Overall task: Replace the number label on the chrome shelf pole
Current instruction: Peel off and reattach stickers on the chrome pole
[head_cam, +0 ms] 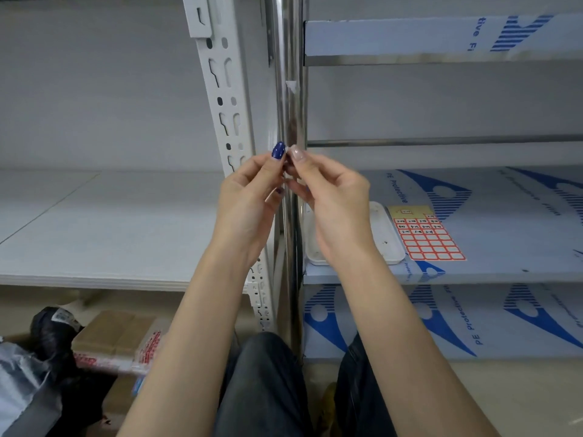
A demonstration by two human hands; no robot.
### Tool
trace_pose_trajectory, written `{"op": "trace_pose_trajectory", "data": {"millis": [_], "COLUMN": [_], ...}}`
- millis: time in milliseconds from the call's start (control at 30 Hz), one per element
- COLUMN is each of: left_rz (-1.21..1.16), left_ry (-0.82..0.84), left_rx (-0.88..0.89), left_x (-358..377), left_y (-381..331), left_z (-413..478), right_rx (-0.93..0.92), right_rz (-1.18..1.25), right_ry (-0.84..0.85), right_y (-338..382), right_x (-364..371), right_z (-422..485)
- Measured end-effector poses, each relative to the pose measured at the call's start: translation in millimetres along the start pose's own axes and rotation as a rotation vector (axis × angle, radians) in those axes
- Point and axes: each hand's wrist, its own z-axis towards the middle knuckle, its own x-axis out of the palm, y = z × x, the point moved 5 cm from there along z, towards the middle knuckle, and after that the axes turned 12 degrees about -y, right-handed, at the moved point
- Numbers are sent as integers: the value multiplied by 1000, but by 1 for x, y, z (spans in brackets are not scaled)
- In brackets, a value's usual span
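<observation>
Label (pixel 289 149), tiny and pale, sits pinched between my left hand (pixel 249 197) and right hand (pixel 334 200) at frame centre, thumbs together on it against the chrome pole (pixel 288 105), likely to peel or align it. Sticker sheet (pixel 426 234) waits lower right; the shelf film (pixel 504 222) reads "PE Protective Film".

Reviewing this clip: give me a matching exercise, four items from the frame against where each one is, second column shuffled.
Items:
1. label sheet
2. white tray
3. cardboard box
4. chrome pole

Places:
A. on the floor, lower left
B. upright between the two shelf units, behind the hands
C. on the film-covered shelf, furthest right
D. on the film-covered shelf, partly behind the right hand

Pairs: 1-C, 2-D, 3-A, 4-B
</observation>
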Motion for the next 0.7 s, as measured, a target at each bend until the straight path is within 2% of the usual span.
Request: {"op": "trace_pose_trajectory", "data": {"millis": [233,300,367,467,533,633,700], "left_rz": [30,29,22,56,91,94,24], "left_ry": [-121,-152,-171,-215,-249,-271,-286], "left_rx": [-67,-90,-119,-156,-186,-250,-333], "left_x": [-10,-11,-10,-10,-11,-10,-8], "left_y": [28,37,45,56,66,77,82], "left_z": [-17,-20,-22,-22,-23,-26,-30], "right_rx": [299,314,229,-23,-196,-453,-567], "right_rz": [212,196,34,-363,-540,-735,-783], "right_ry": [51,44,20,-46,-86,-111,-118], "right_y": [-26,-31,-34,-34,-31,-30,-33], "right_x": [-11,-16,-22,-31,-37,-44,-50], "right_z": [-7,-7,-3,6,8,8,8]}}
